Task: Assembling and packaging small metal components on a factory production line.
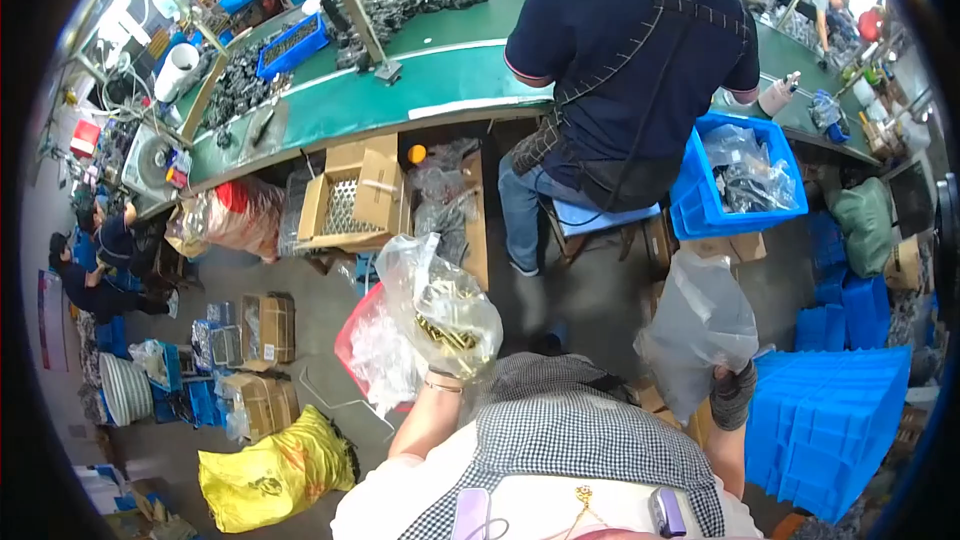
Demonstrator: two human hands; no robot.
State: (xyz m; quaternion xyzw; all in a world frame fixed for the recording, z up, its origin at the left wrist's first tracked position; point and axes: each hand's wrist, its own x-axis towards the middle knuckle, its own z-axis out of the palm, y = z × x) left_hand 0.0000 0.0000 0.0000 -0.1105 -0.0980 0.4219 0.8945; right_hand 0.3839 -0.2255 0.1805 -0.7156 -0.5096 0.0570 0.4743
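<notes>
The left hand (458,368) is to the left of the stool with a flat blue top (605,217) and nearer the wearer. Its grip is closed on the bottom of a clear, crinkled plastic bag (465,305) with small brass-coloured metal pieces (447,333) inside; most of the fingers are hidden, so how tightly they close I cannot tell. The right hand (733,382), to the right of the stool and also on the wearer's side, has its grip closed at the lower edge of a translucent grey plastic bag (700,325), with the fingertips out of sight behind the film.

Left of the stool, partly behind the clear bag, is a red plastic tub (347,340) with loose white plastic film (385,350). Farther left of the stool, on the floor, lies a bright yellow woven sack (265,470). Right of the stool is an open blue plastic crate (720,215) of clear plastic bags, and farther right, closer to the wearer, a stack of blue plastic crates (825,430). A co-worker in a dark navy shirt (630,70) sits on the stool, facing the long green surface (440,70) beyond it.
</notes>
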